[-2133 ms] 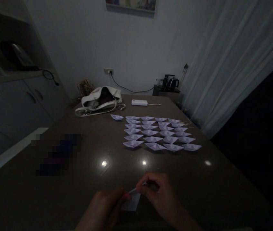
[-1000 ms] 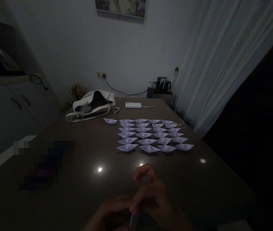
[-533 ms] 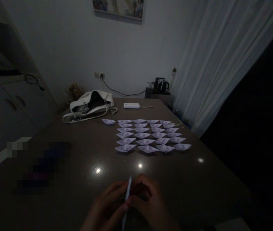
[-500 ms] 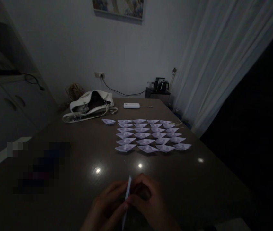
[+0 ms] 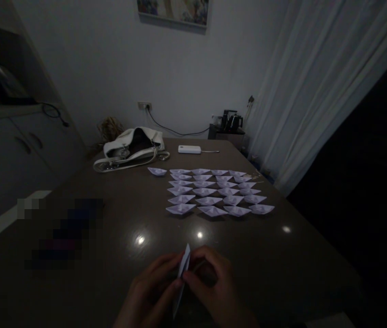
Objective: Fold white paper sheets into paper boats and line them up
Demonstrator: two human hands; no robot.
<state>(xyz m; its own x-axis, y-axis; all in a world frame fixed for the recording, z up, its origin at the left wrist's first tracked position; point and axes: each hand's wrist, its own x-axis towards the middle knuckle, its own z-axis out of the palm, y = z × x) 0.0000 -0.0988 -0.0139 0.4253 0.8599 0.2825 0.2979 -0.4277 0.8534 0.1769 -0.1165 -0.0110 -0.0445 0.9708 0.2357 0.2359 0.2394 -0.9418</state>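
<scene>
A small piece of folded white paper (image 5: 184, 264) stands nearly on edge above the near part of the table. My left hand (image 5: 154, 289) grips its left side between thumb and fingers. From the right, my right hand (image 5: 210, 282) pinches it, thumb at its middle and fingers curled behind, and the layers part slightly there. Ahead of my hands, several folded paper boats (image 5: 208, 201) sit in close rows. One more paper boat (image 5: 157, 171) lies apart at the rows' far left corner.
A white handbag (image 5: 134, 148) lies open at the far left of the brown table (image 5: 118, 228). Near the far edge is a white power bank (image 5: 189, 149) with a short cable. A dark pixelated patch covers something at left. A kettle (image 5: 236, 121) stands beyond the table.
The paper has turned from lying low and slanted to standing on edge between my hands. Its layers have spread a little in the last half second. The camera view has shifted slightly.
</scene>
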